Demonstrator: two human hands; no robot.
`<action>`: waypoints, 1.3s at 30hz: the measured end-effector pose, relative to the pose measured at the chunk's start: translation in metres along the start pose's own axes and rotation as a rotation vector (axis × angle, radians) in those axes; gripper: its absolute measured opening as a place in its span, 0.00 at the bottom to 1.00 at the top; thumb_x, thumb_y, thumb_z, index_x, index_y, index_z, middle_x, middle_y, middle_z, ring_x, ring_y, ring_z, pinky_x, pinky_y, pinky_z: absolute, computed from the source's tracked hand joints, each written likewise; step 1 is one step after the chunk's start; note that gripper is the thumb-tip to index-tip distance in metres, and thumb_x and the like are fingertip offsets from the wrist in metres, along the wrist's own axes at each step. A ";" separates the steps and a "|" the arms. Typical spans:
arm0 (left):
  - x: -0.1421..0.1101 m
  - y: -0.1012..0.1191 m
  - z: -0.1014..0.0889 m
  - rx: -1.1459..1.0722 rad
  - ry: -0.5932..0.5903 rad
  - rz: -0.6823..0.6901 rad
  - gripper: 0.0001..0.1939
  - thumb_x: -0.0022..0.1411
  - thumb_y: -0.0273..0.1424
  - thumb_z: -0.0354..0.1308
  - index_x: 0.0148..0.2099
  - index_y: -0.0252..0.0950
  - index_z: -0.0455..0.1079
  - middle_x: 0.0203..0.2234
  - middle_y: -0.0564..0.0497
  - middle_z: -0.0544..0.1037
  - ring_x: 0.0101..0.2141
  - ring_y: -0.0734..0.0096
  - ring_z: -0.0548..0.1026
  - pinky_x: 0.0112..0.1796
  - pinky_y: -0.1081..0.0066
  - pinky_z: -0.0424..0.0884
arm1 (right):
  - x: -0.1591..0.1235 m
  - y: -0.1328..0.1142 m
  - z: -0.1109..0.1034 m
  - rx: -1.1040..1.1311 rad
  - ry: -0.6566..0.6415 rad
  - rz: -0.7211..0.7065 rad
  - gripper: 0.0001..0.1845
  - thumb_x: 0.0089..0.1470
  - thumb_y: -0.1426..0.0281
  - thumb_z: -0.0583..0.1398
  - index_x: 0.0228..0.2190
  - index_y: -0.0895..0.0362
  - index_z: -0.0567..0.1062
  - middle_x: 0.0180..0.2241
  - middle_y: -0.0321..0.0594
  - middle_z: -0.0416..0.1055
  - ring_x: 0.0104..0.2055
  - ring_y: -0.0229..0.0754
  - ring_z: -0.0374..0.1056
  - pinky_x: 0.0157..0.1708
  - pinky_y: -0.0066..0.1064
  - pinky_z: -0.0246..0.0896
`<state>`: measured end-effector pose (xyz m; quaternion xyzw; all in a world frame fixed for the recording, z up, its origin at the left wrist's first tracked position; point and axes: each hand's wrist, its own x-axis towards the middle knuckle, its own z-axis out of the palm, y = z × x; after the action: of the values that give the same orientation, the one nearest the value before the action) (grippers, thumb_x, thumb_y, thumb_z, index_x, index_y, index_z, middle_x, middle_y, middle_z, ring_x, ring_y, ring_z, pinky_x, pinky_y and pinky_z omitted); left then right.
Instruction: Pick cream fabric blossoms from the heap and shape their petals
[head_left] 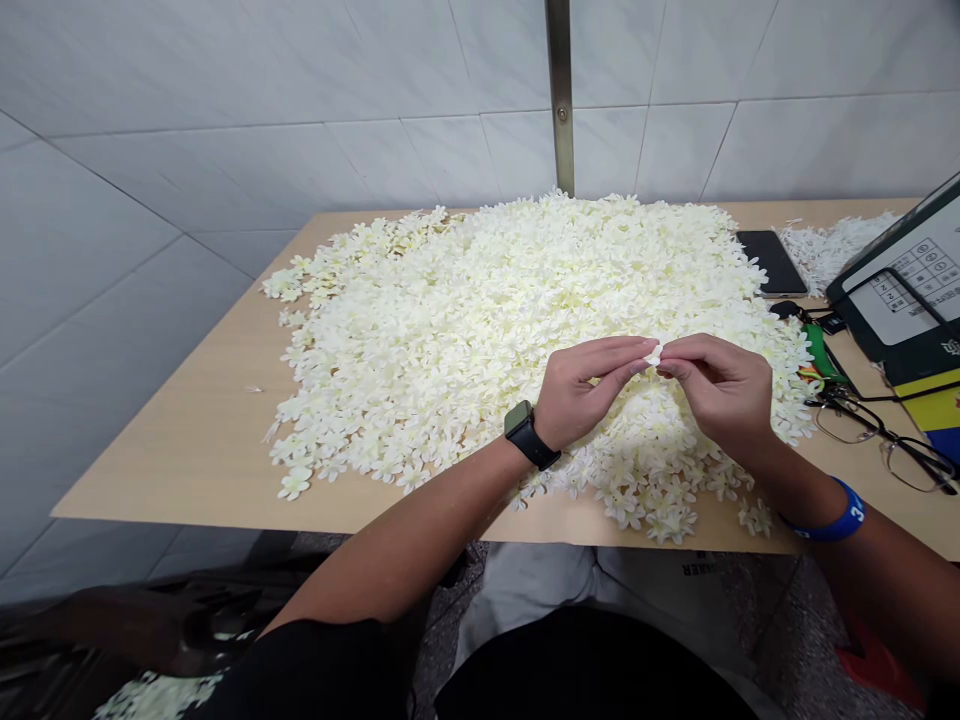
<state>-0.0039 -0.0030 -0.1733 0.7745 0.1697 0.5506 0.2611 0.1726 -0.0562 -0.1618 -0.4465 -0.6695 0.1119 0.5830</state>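
Observation:
A wide heap of white artificial flowers (450, 330) with pale yellow centres covers much of the wooden tabletop. Over its front right part, my left hand (589, 388) and my right hand (720, 385) meet at the fingertips. Between them is a small white flower (654, 355), pinched by the thumb and fingers of both hands. Its details are mostly covered by the fingers. A black watch (531, 435) is on my left wrist, and a blue wristband (831, 515) circles my right.
At the right lie a dark phone (772, 262), a pile of thin white pieces (832, 250), eyeglasses (889, 440), a green object (821, 352) with cords and a dark printed box (907, 280). A tiled wall (247, 90) with a metal strip (560, 100) stands behind the table (172, 430).

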 end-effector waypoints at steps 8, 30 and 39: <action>0.000 0.004 0.001 0.119 0.046 0.077 0.09 0.66 0.23 0.62 0.47 0.36 0.80 0.43 0.47 0.85 0.45 0.70 0.84 0.49 0.70 0.81 | 0.000 -0.003 0.001 -0.079 -0.040 -0.122 0.06 0.59 0.78 0.64 0.32 0.56 0.77 0.29 0.38 0.76 0.32 0.39 0.73 0.34 0.32 0.68; 0.001 0.007 0.001 0.114 0.057 0.024 0.07 0.66 0.26 0.63 0.44 0.36 0.82 0.40 0.47 0.86 0.42 0.68 0.85 0.47 0.71 0.82 | 0.000 -0.007 -0.002 0.076 -0.131 0.119 0.02 0.59 0.72 0.64 0.34 0.54 0.77 0.32 0.38 0.74 0.34 0.40 0.69 0.35 0.34 0.65; 0.000 0.008 0.001 0.145 0.041 0.031 0.07 0.67 0.26 0.62 0.44 0.38 0.81 0.40 0.48 0.86 0.41 0.69 0.85 0.45 0.70 0.82 | 0.000 -0.009 -0.001 0.111 -0.080 0.176 0.04 0.56 0.72 0.66 0.29 0.54 0.80 0.29 0.37 0.78 0.31 0.41 0.72 0.31 0.33 0.67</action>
<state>-0.0030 -0.0097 -0.1691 0.7825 0.2023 0.5566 0.1923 0.1692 -0.0621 -0.1558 -0.4658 -0.6431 0.2173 0.5676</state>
